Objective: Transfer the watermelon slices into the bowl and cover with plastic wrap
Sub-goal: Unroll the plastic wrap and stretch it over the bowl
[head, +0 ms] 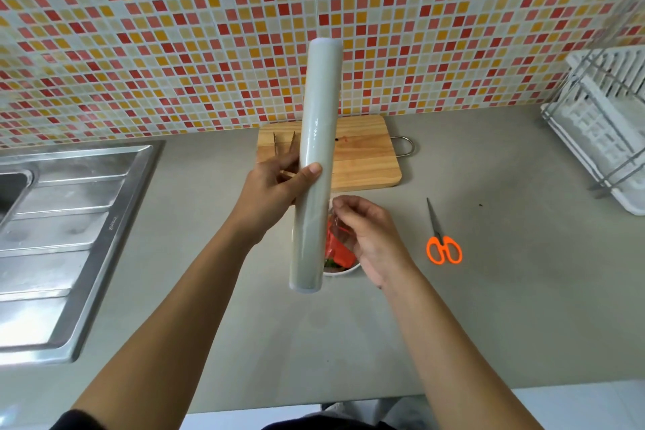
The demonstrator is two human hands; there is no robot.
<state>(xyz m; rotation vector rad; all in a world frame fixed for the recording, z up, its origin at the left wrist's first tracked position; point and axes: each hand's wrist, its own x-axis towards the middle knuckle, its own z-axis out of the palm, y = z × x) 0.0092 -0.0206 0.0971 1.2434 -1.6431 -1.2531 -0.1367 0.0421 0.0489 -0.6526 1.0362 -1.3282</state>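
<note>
My left hand (275, 188) grips a long pale roll of plastic wrap (316, 157), held nearly upright above the counter. My right hand (370, 234) pinches the loose clear film edge (336, 225) just right of the roll's lower part. Beneath them a white bowl (343, 270) holds red watermelon slices (336, 250) with green rind, mostly hidden by the roll and my right hand.
A wooden cutting board (366, 157) with tongs (283, 145) lies behind the bowl. Orange-handled scissors (441, 241) rest on the grey counter (488, 307) to the right. A steel sink (62, 220) sits at left, a white dish rack (603, 126) at far right.
</note>
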